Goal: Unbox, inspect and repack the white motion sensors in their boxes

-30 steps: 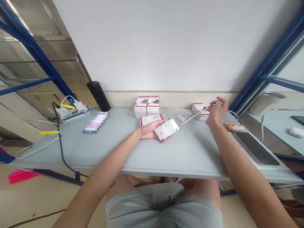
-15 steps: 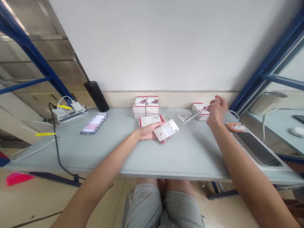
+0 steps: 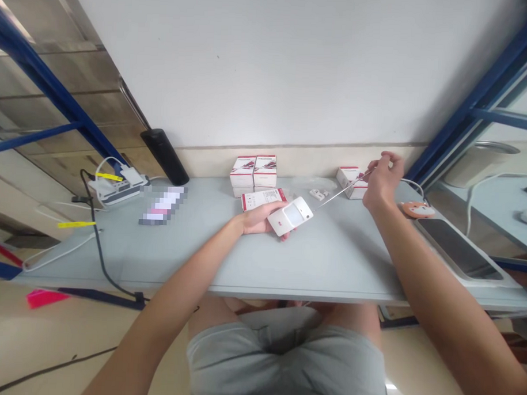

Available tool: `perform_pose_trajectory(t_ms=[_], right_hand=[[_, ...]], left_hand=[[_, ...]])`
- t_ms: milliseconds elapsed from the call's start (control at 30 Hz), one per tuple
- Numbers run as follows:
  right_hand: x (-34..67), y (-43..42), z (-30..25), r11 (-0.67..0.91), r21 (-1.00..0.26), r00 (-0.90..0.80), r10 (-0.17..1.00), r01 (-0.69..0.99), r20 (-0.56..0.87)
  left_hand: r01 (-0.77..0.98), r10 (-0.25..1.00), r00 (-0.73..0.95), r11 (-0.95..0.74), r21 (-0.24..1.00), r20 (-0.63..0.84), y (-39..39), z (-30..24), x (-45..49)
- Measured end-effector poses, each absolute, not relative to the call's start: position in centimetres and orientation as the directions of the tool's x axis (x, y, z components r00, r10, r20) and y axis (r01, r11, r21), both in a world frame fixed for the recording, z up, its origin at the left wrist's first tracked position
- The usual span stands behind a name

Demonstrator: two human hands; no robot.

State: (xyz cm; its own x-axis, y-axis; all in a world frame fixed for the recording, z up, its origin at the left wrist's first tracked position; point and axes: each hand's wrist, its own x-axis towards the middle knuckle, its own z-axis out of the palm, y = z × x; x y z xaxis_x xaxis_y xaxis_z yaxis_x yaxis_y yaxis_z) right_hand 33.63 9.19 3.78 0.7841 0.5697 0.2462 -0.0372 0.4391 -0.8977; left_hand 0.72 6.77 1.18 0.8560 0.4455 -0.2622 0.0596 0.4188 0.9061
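My left hand (image 3: pixel 263 216) is closed around a white motion sensor (image 3: pixel 290 216), which has a pale window and a small red mark on its front. It is held tilted above the grey table. A thin metal antenna (image 3: pixel 342 189) runs from the sensor's upper right end up to my right hand (image 3: pixel 384 177). The fingers of my right hand are pinched at the far end of this antenna; their tips are partly hidden. Just behind my left hand lies a red-and-white box (image 3: pixel 262 198). Another small box (image 3: pixel 349 178) stands behind the antenna, beside my right hand.
Stacked boxes (image 3: pixel 253 173) stand by the wall. Small white parts (image 3: pixel 318 193) lie near clear plastic. On the left are a phone (image 3: pixel 163 205), a power strip (image 3: pixel 121 189) and a black cylinder (image 3: pixel 164 156). An orange-and-white object (image 3: pixel 417 210) and a dark-screened device (image 3: pixel 458 248) sit at right.
My right hand has moved slightly up and right, and the visible antenna looks a little longer. My left hand still holds the sensor. The view has shifted and my knees are farther apart.
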Motion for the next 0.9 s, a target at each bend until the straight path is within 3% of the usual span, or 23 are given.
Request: perform_pose_trajectory(t_ms=[433, 600, 700, 767, 900], right_hand=[[31.3, 7.7, 3.9, 0.408, -0.910, 0.671, 0.657, 0.067, 0.344], [29.5, 7.2, 2.8, 0.373, -0.925, 0.655, 0.681, 0.074, 0.327], [26.8, 6.3, 1.8, 0.372, -0.924, 0.555, 0.753, 0.085, 0.354], [25.1, 5.6, 1.3, 0.349, -0.932, 0.402, 0.843, 0.095, 0.356], [23.7, 4.9, 1.2, 0.307, -0.952, 0.391, 0.876, -0.003, 0.282]], left_hand=[[0.066, 0.439, 0.864, 0.383, 0.921, -0.244, 6.5, 1.6, 0.7], [0.069, 0.574, 0.779, 0.321, 0.945, -0.252, 5.8, 1.5, 1.2], [0.007, 0.667, 0.714, 0.294, 0.956, -0.210, 5.2, 1.4, 1.9], [-0.047, 0.733, 0.657, 0.275, 0.960, -0.177, 4.8, 1.3, 2.3], [-0.092, 0.820, 0.550, 0.253, 0.963, -0.162, 4.0, 1.0, 3.0]])
